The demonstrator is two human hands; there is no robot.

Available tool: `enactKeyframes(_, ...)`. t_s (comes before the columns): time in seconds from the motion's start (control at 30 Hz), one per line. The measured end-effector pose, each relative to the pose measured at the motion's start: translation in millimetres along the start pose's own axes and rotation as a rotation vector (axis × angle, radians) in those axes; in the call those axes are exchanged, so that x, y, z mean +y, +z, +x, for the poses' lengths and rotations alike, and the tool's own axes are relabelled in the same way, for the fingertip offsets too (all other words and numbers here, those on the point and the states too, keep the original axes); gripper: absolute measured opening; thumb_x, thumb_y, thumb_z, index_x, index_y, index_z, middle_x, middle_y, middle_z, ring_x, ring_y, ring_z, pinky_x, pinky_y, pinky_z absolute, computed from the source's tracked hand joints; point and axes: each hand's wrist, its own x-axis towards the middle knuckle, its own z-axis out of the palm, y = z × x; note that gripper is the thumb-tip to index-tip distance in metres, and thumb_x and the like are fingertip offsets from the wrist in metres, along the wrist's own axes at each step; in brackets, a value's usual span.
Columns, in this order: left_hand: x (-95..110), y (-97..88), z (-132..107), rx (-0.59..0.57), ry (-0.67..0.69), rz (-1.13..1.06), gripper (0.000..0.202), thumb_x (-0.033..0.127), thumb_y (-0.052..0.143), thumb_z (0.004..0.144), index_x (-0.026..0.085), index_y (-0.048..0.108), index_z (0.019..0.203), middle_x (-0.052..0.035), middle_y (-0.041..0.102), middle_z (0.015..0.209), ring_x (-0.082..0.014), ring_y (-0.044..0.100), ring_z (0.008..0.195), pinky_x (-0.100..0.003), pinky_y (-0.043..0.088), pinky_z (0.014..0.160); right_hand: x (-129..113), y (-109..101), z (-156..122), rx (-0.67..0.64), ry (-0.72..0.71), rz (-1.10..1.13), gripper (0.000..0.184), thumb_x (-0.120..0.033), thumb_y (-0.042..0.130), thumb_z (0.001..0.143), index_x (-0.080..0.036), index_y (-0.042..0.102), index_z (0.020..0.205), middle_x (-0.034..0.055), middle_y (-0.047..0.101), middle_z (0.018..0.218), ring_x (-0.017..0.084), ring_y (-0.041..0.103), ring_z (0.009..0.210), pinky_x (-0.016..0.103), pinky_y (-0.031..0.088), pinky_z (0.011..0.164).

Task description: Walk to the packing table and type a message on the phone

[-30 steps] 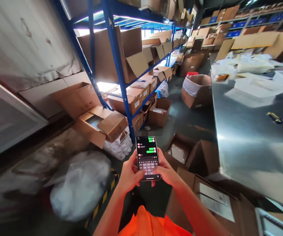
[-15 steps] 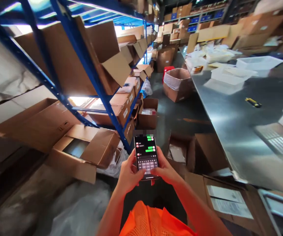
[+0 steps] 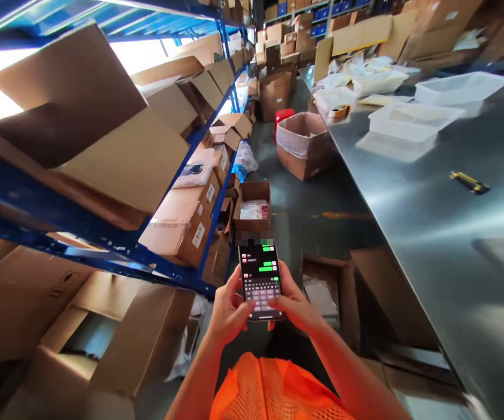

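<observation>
A smartphone (image 3: 261, 284) is held upright in front of me at the bottom middle of the view. Its lit screen shows a chat with green bubbles above a keypad. My left hand (image 3: 229, 309) is closed round the phone's left side, its thumb over the lower keys. Gripping the right side is my right hand (image 3: 296, 302), with the thumb on the keypad. Fingers of both hands are partly hidden behind the phone. Below the hands an orange mesh vest (image 3: 265, 388) covers my front.
Blue shelving (image 3: 168, 271) with cardboard boxes lines the left. On the right a metal table (image 3: 418, 216) carries white plastic trays (image 3: 413, 121), a tape roll (image 3: 339, 111) and a yellow-black utility knife (image 3: 469, 182). Open boxes stand along the aisle, including a lined carton (image 3: 304, 154) and one ahead (image 3: 252, 224).
The view has moved forward along the aisle, so shelf and boxes on the left appear nearer. Both hands stay on the phone, and a small green button now shows above the keypad.
</observation>
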Motion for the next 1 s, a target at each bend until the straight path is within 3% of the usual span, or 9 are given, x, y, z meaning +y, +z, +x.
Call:
enactKeyframes(0.13, 23.3, 20.2, 65.1, -0.056, 0.056, 0.042, 0.087, 0.036, 0.066, 0.074, 0.009, 0.034, 0.150, -0.0125, 0.069, 0.103, -0.0062, 0.048, 0.037, -0.018, 0.036, 0.030, -35.6, -37.7, 24.0, 0.153, -0.025, -0.072, 0.095, -0.046, 0.068, 0.072, -0.023, 0.010, 0.143, 0.0097, 0.047, 0.117, 0.008, 0.058, 0.070, 0.020, 0.050, 0.048)
enactKeyframes(0.3, 37.0, 54.4, 131.9, -0.135, 0.060, 0.126, 0.077, 0.032, 0.070, 0.073, 0.010, 0.045, 0.142, -0.0084, 0.070, 0.094, -0.0057, 0.046, 0.040, -0.017, 0.035, 0.031, -58.7, -80.2, 30.3, 0.318, -0.130, -0.002, 0.092, -0.047, 0.064, 0.072, -0.023, 0.010, 0.143, 0.0099, 0.045, 0.122, 0.007, 0.058, 0.067, 0.019, 0.052, 0.050)
enactKeyframes(0.4, 40.6, 70.6, 167.6, -0.295, 0.075, 0.061, 0.079, 0.033, 0.069, 0.074, 0.011, 0.042, 0.146, -0.0088, 0.070, 0.097, -0.0059, 0.048, 0.041, -0.017, 0.035, 0.032, -65.0, -106.6, 32.4, 0.405, -0.099, 0.020, 0.090, -0.050, 0.059, 0.076, -0.027, 0.007, 0.145, 0.0097, 0.045, 0.122, 0.006, 0.055, 0.058, 0.022, 0.048, 0.045)
enactKeyframes(0.53, 44.3, 83.3, 222.3, -0.495, 0.035, -0.153, 0.077, 0.031, 0.062, 0.077, 0.014, 0.039, 0.149, -0.0083, 0.071, 0.097, -0.0059, 0.048, 0.038, -0.015, 0.035, 0.031, -72.1, -143.4, 49.2, 0.469, -0.183, 0.041, 0.094, -0.052, 0.059, 0.077, -0.028, 0.003, 0.148, 0.0104, 0.045, 0.122, 0.007, 0.055, 0.058, 0.023, 0.049, 0.045)
enactKeyframes(0.73, 52.0, 82.8, 339.5, -0.568, -0.047, -0.170, 0.069, 0.026, 0.053, 0.079, 0.019, 0.045, 0.147, -0.0038, 0.070, 0.089, -0.0062, 0.048, 0.037, -0.015, 0.037, 0.031, -110.5, -200.8, 123.0, 0.560, -0.200, 0.017, 0.090, -0.051, 0.059, 0.078, -0.029, 0.005, 0.146, 0.0098, 0.045, 0.119, 0.010, 0.059, 0.064, 0.022, 0.049, 0.046)
enactKeyframes(0.87, 73.2, 71.6, 422.7, -0.604, -0.003, -0.089, 0.064, 0.031, 0.052, 0.086, 0.018, 0.043, 0.148, -0.0018, 0.067, 0.077, -0.0078, 0.048, 0.036, -0.017, 0.037, 0.031, -154.2, -231.0, 185.0, 0.583, -0.229, 0.016, 0.087, -0.049, 0.058, 0.076, -0.029, 0.008, 0.144, 0.0082, 0.046, 0.115, 0.009, 0.057, 0.062, 0.023, 0.049, 0.046)
enactKeyframes(1.0, 95.5, 62.7, 487.1, -0.621, 0.055, -0.060, 0.062, 0.036, 0.053, 0.089, 0.016, 0.044, 0.148, -0.0015, 0.065, 0.072, -0.0085, 0.048, 0.037, -0.017, 0.037, 0.032, -192.7, -254.6, 231.1, 0.584, -0.259, 0.000, 0.082, -0.046, 0.057, 0.077, -0.028, 0.010, 0.142, 0.0089, 0.044, 0.120, 0.009, 0.058, 0.064, 0.022, 0.050, 0.047)
